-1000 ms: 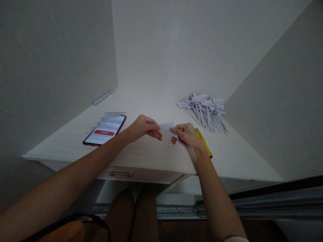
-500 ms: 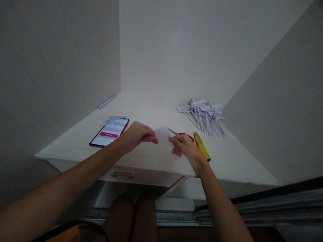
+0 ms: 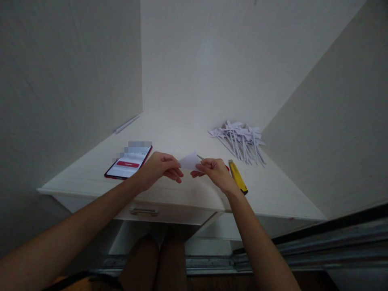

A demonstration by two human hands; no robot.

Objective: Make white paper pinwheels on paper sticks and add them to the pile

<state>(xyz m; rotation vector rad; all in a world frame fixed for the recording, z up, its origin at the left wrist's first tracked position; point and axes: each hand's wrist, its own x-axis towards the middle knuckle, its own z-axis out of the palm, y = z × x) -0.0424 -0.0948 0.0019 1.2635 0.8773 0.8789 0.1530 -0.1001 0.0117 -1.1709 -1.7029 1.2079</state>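
A small piece of white paper (image 3: 189, 161) is held above the desk between my two hands. My left hand (image 3: 162, 167) pinches its left corner between thumb and forefinger, the other fingers loosely curled. On the opposite side my right hand (image 3: 214, 171) grips the paper's lower right edge with thumb and fingers. Scissors with red handles (image 3: 227, 168) lie behind my right hand, mostly covered by it. Just right of that hand rests a yellow utility knife (image 3: 238, 176).
A pile of white paper pinwheels (image 3: 241, 137) on paper sticks lies at the back right of the white desk (image 3: 182, 190). A phone (image 3: 129, 163) with a lit screen is at the left. Rolled paper sticks (image 3: 126, 124) lie along the left wall. Walls enclose the desk.
The paper has turned and shifted slightly left, showing more of its face. My right hand has moved left and now covers more of the scissors. The whole view has shifted a little.
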